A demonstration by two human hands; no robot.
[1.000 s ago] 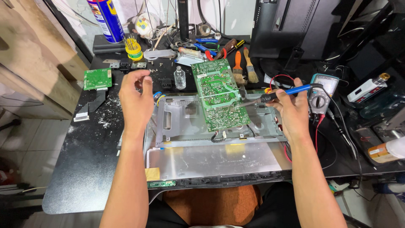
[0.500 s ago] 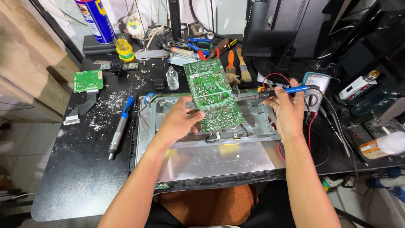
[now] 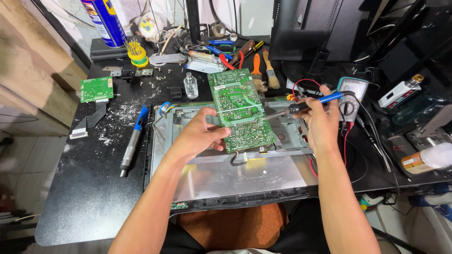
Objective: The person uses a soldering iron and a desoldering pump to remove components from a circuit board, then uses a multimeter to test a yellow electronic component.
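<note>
Gripping the green circuit board (image 3: pixel 242 110), left hand (image 3: pixel 200 136) fingers closed; right hand (image 3: pixel 320 122) clasps soldering iron (image 3: pixel 310 104)

Green circuit board (image 3: pixel 242 110): long rectangle, solder side up with pale traces, tilted, near edge gripped by left hand (image 3: pixel 200 136). Soldering iron (image 3: pixel 306 106): blue handle, black grip, metal tip lying against board's right edge, held in right hand (image 3: pixel 320 124).

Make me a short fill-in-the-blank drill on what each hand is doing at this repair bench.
1. The left hand grips a ____ circuit board.
2. The right hand holds a soldering iron with a ____ handle.
3. The blue-and-silver desoldering pump lies on the table to the ____ of the left hand.

Missing words: green; blue; left
</note>
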